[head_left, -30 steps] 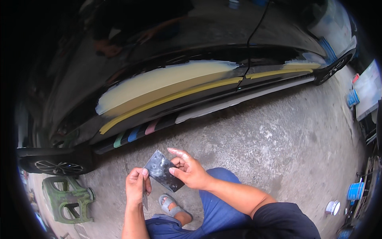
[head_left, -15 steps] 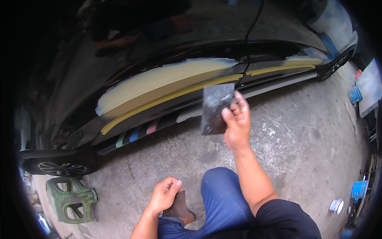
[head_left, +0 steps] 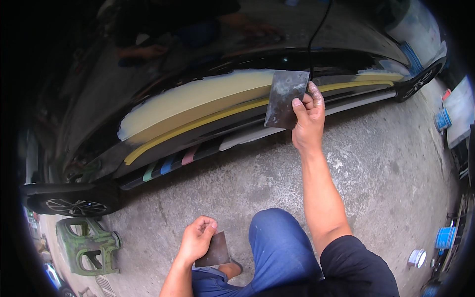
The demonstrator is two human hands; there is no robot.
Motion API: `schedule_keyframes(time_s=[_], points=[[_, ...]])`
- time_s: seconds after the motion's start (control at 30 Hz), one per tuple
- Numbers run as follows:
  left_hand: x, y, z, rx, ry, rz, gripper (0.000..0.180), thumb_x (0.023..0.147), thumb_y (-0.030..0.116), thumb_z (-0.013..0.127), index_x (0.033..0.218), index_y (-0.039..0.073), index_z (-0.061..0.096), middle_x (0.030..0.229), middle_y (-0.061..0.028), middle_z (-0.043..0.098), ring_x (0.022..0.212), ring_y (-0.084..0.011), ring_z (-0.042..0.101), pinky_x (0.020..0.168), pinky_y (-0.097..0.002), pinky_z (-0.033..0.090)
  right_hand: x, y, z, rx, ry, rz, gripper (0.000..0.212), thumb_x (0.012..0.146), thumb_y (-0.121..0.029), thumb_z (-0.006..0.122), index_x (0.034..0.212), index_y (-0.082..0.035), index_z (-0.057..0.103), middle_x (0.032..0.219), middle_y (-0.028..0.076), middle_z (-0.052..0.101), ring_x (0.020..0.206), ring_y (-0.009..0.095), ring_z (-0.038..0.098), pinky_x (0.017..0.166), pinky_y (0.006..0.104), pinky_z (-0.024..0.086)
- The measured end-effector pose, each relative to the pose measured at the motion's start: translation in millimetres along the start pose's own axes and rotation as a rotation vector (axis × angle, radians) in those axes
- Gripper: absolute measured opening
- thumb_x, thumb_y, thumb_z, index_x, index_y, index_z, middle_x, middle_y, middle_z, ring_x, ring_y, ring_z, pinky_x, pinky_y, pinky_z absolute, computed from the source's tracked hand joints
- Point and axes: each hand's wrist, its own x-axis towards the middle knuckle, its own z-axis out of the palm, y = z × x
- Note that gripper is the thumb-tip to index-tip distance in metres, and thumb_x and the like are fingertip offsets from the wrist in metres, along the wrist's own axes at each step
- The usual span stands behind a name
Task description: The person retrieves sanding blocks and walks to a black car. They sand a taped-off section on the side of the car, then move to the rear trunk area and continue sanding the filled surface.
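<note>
My right hand point(head_left: 309, 123) grips the edge of a thin dark rectangular sheet point(head_left: 286, 99) with whitish smears, thumb on its face. It is raised in front of the black car's side; I cannot tell if it touches the car. Part of a beige filler patch point(head_left: 193, 101) on the door is hidden behind it. Low by my knee, my left hand point(head_left: 197, 238) pinches a smaller dark brown sheet point(head_left: 216, 250), which hangs from its fingers. Yellow masking tape point(head_left: 193, 122) runs below the patch.
A worn green stool point(head_left: 89, 247) stands at the left by a car wheel point(head_left: 76, 205). Coloured strips point(head_left: 168, 166) cross the sill. At the right are a white-lidded tub point(head_left: 417, 258), a blue can point(head_left: 446, 237) and another blue container point(head_left: 443, 119) on the concrete floor point(head_left: 237, 183).
My right hand has moved up and slightly right with its sheet, toward the gap between the doors. The left hand has shifted slightly left and up, still holding its sheet.
</note>
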Motion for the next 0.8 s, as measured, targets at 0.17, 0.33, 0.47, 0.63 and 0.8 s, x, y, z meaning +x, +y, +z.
schedule_keyframes(time_s=[0.17,0.33,0.47,0.63,0.8], points=[[1.5,-2.5,-3.7,-0.002,0.03,-0.011,0.013,0.094,0.013,0.058,0.092,0.001,0.06,0.078,0.0,0.062,0.071,-0.0064,0.055,0.066,-0.0222,0.046,-4.2,4.1,8.2,-0.095,-0.023,-0.049,0.057,0.089,-0.002,0.06,0.138,0.003,0.032,0.107,0.009,0.06,0.098,0.01,0.056,0.092,0.0251,0.043],[1.9,-0.9,-6.1,0.006,0.053,-0.025,0.013,0.094,0.013,0.058,0.092,0.001,0.06,0.077,-0.0002,0.062,0.071,-0.0064,0.055,0.066,-0.0223,0.046,-3.4,4.6,4.7,-0.124,0.013,-0.067,0.053,0.09,0.0,0.057,0.138,0.002,0.034,0.109,0.009,0.06,0.096,0.01,0.057,0.088,0.0242,0.046],[2.5,0.3,-3.6,0.003,0.052,-0.04,0.013,0.094,0.013,0.058,0.092,0.001,0.06,0.077,-0.0002,0.062,0.071,-0.0064,0.055,0.066,-0.0223,0.046,-10.3,9.0,13.4,-0.162,-0.03,-0.09,0.053,0.091,-0.003,0.058,0.138,-0.001,0.034,0.107,0.008,0.06,0.094,0.008,0.055,0.085,0.023,0.045],[3.7,-4.4,-6.7,0.001,0.059,-0.019,0.012,0.094,0.013,0.058,0.093,0.001,0.06,0.077,-0.0004,0.062,0.07,-0.0066,0.054,0.065,-0.0226,0.046,-6.4,6.0,6.3,-0.169,0.011,-0.092,0.052,0.091,-0.002,0.057,0.138,-0.001,0.035,0.105,0.007,0.06,0.091,0.008,0.055,0.085,0.0229,0.045],[5.9,-2.9,-5.2,0.008,0.064,-0.043,0.012,0.094,0.013,0.058,0.093,0.001,0.06,0.077,-0.0003,0.061,0.07,-0.0065,0.054,0.065,-0.0226,0.046,-16.0,11.6,19.8,-0.221,-0.036,-0.069,0.051,0.091,-0.001,0.056,0.137,-0.001,0.036,0.105,0.007,0.06,0.09,0.008,0.055,0.083,0.0228,0.045]])
